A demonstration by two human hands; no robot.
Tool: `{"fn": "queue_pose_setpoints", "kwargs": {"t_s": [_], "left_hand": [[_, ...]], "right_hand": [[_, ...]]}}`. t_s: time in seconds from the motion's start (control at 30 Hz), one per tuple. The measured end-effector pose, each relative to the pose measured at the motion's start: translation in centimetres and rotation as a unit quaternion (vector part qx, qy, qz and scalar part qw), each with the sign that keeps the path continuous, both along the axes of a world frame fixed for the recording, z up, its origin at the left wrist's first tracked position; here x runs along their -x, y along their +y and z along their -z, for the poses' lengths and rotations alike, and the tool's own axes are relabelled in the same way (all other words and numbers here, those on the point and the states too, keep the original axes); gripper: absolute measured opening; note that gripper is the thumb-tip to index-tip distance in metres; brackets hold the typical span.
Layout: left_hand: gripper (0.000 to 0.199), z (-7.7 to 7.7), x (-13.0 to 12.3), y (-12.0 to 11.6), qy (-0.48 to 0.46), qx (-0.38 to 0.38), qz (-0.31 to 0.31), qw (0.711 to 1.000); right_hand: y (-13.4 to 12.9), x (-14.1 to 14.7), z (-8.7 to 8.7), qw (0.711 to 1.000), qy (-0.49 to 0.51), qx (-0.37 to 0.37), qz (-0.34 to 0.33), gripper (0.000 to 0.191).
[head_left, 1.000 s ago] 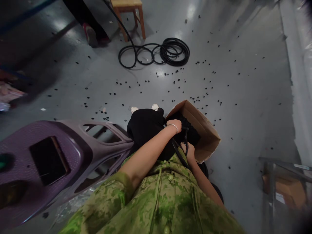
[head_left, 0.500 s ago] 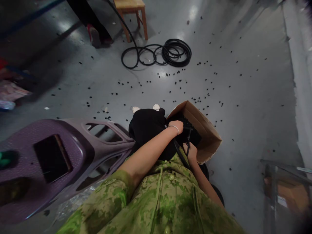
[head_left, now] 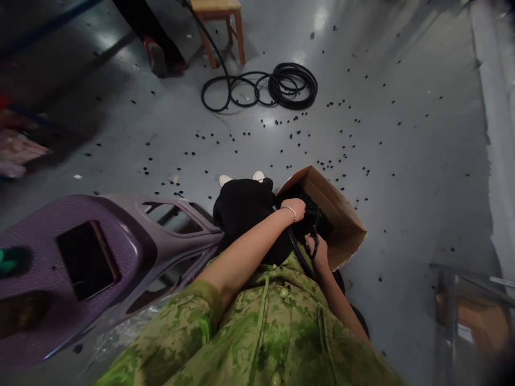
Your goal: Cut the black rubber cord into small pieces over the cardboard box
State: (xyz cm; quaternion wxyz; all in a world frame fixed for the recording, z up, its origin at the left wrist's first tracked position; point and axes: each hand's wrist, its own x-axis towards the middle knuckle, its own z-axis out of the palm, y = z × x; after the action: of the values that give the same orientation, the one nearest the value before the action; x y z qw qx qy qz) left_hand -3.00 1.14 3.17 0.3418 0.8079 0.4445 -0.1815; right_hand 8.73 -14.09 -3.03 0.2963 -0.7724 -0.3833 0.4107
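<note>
A cardboard box [head_left: 341,228] with dark contents stands open beside my right leg. Over its near left side, my left hand [head_left: 295,208], with a bracelet at the wrist, is closed on something dark that I cannot make out. My right hand [head_left: 317,251] is lower and to the right, with its fingers closed round a thin black hose [head_left: 316,230] that curves up in a loop. A thicker black length [head_left: 296,249] runs between my hands down toward my lap.
A purple stool [head_left: 129,236] with a phone [head_left: 87,261] is at the left. Ahead lie a black hose coil [head_left: 293,86] and many small black rings, near a wooden stool [head_left: 217,9] and a person's leg [head_left: 151,32]. A clear bin [head_left: 450,321] is at lower right.
Both hands have shifted slightly to the right. The black hose loop at my right hand has moved right and changed its curve a little.
</note>
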Motion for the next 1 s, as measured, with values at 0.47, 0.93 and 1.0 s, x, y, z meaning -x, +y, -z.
{"fn": "queue_pose_setpoints", "kwargs": {"t_s": [0.47,0.93,1.0], "left_hand": [[0.035,-0.14,0.11,-0.09,-0.018,0.009,0.046,0.999],[0.033,0.56,-0.21,-0.09,-0.004,0.026,0.029,0.999],[0.033,0.55,-0.12,-0.14,-0.002,0.022,0.018,1.000]], "right_hand": [[-0.12,-0.42,0.01,0.999,0.043,-0.002,-0.024,0.025],[-0.93,-0.27,0.45,1.000,-0.025,-0.004,-0.016,0.031],[-0.91,-0.22,0.49,0.999,-0.032,-0.003,-0.021,0.032]]}}
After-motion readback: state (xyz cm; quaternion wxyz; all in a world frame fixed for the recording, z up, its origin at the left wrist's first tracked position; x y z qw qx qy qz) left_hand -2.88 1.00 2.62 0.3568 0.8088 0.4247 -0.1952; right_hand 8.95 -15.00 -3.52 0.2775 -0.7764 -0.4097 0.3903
